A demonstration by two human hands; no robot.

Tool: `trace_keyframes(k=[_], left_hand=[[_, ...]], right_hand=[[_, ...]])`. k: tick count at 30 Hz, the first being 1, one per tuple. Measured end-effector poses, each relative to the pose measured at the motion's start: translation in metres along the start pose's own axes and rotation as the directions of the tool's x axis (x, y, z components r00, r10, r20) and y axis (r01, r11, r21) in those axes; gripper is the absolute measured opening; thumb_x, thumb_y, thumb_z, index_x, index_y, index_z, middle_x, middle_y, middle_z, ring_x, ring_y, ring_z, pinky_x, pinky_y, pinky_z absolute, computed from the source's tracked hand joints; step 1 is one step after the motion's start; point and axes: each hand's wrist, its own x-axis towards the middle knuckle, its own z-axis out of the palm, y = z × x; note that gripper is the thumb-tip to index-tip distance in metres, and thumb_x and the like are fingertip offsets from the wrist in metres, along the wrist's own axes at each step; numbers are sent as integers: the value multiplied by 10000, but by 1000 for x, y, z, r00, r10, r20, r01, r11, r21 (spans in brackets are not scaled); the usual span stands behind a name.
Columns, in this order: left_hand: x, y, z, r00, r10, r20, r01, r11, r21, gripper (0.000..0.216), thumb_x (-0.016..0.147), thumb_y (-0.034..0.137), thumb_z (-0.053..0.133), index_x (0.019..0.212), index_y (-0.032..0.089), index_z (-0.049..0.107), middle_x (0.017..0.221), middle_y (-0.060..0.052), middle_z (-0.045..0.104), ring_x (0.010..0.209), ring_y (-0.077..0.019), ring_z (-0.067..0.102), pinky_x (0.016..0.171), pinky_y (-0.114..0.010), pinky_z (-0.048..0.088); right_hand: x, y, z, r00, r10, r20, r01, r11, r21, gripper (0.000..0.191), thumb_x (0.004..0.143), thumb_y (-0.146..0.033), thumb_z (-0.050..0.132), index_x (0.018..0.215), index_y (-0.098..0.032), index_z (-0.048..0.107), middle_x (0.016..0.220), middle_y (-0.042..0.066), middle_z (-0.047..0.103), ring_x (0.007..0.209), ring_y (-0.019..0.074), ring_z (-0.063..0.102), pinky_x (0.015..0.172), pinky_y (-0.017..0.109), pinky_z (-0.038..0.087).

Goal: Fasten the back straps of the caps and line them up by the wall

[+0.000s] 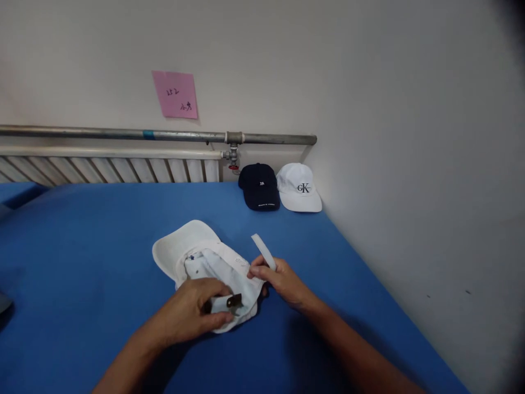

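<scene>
A white baseball cap (186, 241) lies upside down on the blue surface, its brim pointing up and left and its inside showing. My left hand (197, 309) is closed at the near side of the opening, gripping the cap's back edge by a strap end with a dark metal buckle (234, 300). On the right side, my right hand (279, 279) pinches the cap's rim near the base of a loose pale strap (263, 250), which sticks up past the fingers. The two strap ends are apart.
A navy cap (259, 189) and a white cap with black letters (301, 186) sit side by side in the far corner. Behind run a metal pipe (184, 134) with a valve and a radiator (135, 168). A wall (410, 164) bounds the right side. Part of a dark object (4, 303) shows at the left edge.
</scene>
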Motion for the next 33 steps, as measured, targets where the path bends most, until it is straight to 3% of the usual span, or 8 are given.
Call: trace_keyframes(k=[4, 8, 11, 16, 19, 23, 29, 33], left_hand=[[0, -15, -9, 986, -59, 158, 120, 904, -410, 153, 811, 312, 652, 905, 206, 712, 872, -15, 689, 800, -169, 601, 724, -261, 442], [0, -33, -11, 975, -173, 136, 220, 739, -637, 171, 800, 342, 669, 882, 207, 735, 830, -17, 681, 745, -144, 580, 704, -246, 433], [0, -39, -10, 968, -223, 116, 241, 697, -675, 229, 822, 383, 643, 903, 190, 734, 850, -45, 682, 742, -154, 578, 686, -253, 432], [2, -38, -6, 966, -222, 133, 250, 662, -706, 207, 817, 342, 656, 927, 175, 710, 893, -45, 666, 788, -152, 570, 709, -247, 427], [4, -39, -4, 972, -206, 115, 226, 667, -710, 158, 833, 317, 637, 886, 175, 682, 803, -6, 613, 717, -114, 512, 660, -219, 393], [5, -43, 0, 974, -209, 83, 207, 683, -701, 186, 839, 340, 615, 812, 156, 622, 720, 14, 536, 655, -102, 452, 609, -219, 354], [5, -42, 1, 972, -200, 122, 226, 668, -709, 239, 830, 379, 627, 775, 153, 572, 682, 30, 493, 589, -88, 405, 551, -213, 312], [4, -43, 0, 979, -174, 106, 198, 692, -694, 198, 830, 351, 634, 816, 159, 590, 728, 21, 519, 633, -99, 439, 590, -220, 344]], right_hand=[[-2, 3, -2, 999, 30, 14, -28, 994, -108, 198, 805, -361, 592, 744, -179, 643, 735, 15, 645, 540, 117, 539, 523, 260, 452], [-5, 0, -2, 970, -237, -49, 222, 953, -208, 79, 750, -291, 672, 753, -212, 678, 904, 34, 683, 883, 200, 622, 842, 354, 478], [-8, -3, 0, 924, -356, -139, 356, 934, -25, 49, 741, -259, 675, 760, -225, 646, 897, 26, 690, 840, 180, 641, 814, 346, 493], [-9, 0, 15, 991, -113, -72, 124, 979, 160, 126, 758, -284, 640, 829, -204, 573, 659, -34, 636, 398, 65, 463, 433, 222, 378], [-9, 7, 30, 1000, 9, -28, -9, 1000, 13, 108, 757, -272, 618, 804, -187, 574, 500, -65, 535, 394, 76, 443, 422, 209, 366], [-8, 12, 44, 1000, 4, 25, -2, 995, -100, 85, 789, -266, 580, 818, -187, 577, 522, -69, 506, 442, 70, 445, 461, 200, 382], [-5, 13, 50, 999, -24, 48, 26, 999, -34, 169, 771, -318, 625, 875, -191, 585, 661, -50, 540, 488, 66, 461, 472, 204, 392], [-3, 15, 50, 1000, -5, 29, 5, 1000, 23, 141, 782, -314, 611, 849, -193, 586, 547, -71, 500, 451, 68, 428, 447, 196, 348]])
